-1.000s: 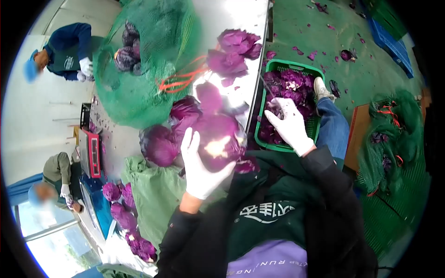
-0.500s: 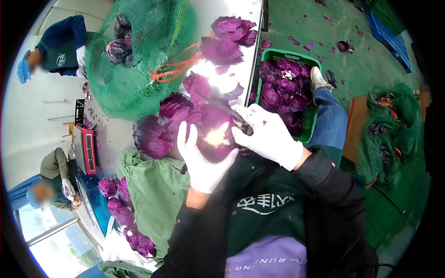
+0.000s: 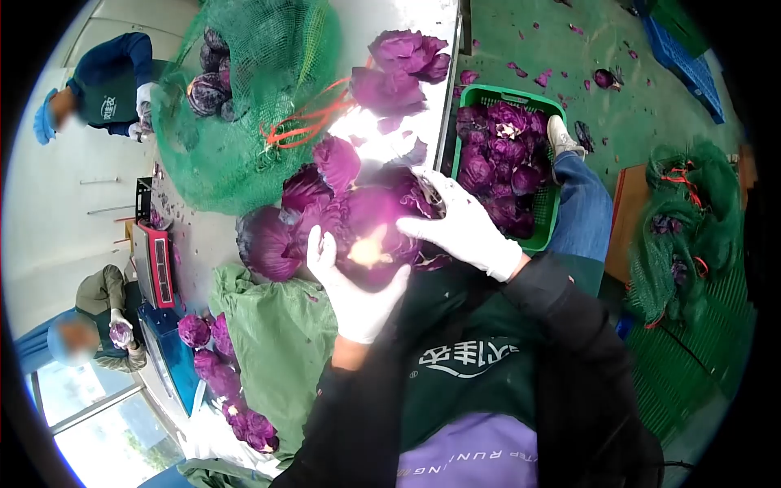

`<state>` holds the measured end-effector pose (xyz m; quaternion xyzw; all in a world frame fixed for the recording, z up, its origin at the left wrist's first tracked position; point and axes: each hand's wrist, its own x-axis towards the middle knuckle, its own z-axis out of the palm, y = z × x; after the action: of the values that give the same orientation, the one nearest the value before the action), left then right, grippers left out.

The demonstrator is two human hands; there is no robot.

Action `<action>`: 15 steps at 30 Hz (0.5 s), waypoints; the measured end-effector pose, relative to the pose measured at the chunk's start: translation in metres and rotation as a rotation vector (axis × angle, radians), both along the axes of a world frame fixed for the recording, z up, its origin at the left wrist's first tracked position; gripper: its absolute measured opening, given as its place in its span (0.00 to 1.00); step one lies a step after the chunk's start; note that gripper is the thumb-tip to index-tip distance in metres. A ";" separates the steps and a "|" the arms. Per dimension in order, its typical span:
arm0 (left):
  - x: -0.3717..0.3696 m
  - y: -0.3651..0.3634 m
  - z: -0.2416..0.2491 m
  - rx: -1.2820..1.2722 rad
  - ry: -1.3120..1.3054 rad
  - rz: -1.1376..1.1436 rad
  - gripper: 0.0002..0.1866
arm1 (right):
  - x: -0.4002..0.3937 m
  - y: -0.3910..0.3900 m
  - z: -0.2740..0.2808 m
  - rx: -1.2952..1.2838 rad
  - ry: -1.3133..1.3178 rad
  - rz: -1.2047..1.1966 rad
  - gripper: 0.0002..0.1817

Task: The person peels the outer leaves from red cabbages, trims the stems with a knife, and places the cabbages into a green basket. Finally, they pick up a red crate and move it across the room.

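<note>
My left hand [image 3: 351,294], in a white glove, cups a red cabbage head [image 3: 376,232] from below, its pale stem end facing me. My right hand [image 3: 460,229], also gloved, lies on the head's right side and grips its outer leaves. More red cabbage heads [image 3: 272,240] lie just left of it on the steel table [image 3: 411,20]. Loose purple leaves [image 3: 399,69] lie farther along the table.
A green net sack [image 3: 252,98] with cabbages sits on the table at the left. A green crate [image 3: 543,213] of purple trimmings stands on the floor by my leg. A red scale [image 3: 154,264], trimmed cabbages [image 3: 213,358], two other gloved workers [image 3: 110,81] and more net sacks [image 3: 691,228] surround.
My right hand came back from the green crate to the cabbage and now grips its outer leaves. The left hand has kept holding the head, turning it slightly.
</note>
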<state>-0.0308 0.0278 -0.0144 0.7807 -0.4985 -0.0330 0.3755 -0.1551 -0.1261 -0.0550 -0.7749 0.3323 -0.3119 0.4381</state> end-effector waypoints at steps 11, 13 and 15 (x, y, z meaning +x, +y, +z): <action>0.020 -0.017 0.001 -0.194 0.581 0.160 0.51 | -0.004 -0.028 0.008 -0.018 0.067 -0.167 0.31; 0.011 -0.026 0.002 -0.240 0.676 0.217 0.47 | -0.007 -0.014 0.027 -0.026 0.050 -0.068 0.35; 0.013 -0.030 -0.008 -0.279 0.777 0.301 0.45 | -0.001 0.004 0.022 0.032 0.136 0.015 0.40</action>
<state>-0.0174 -0.0018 -0.0229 0.7161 -0.2006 -0.2017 0.6374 -0.1562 -0.1223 -0.0325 -0.7896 0.3605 -0.2498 0.4293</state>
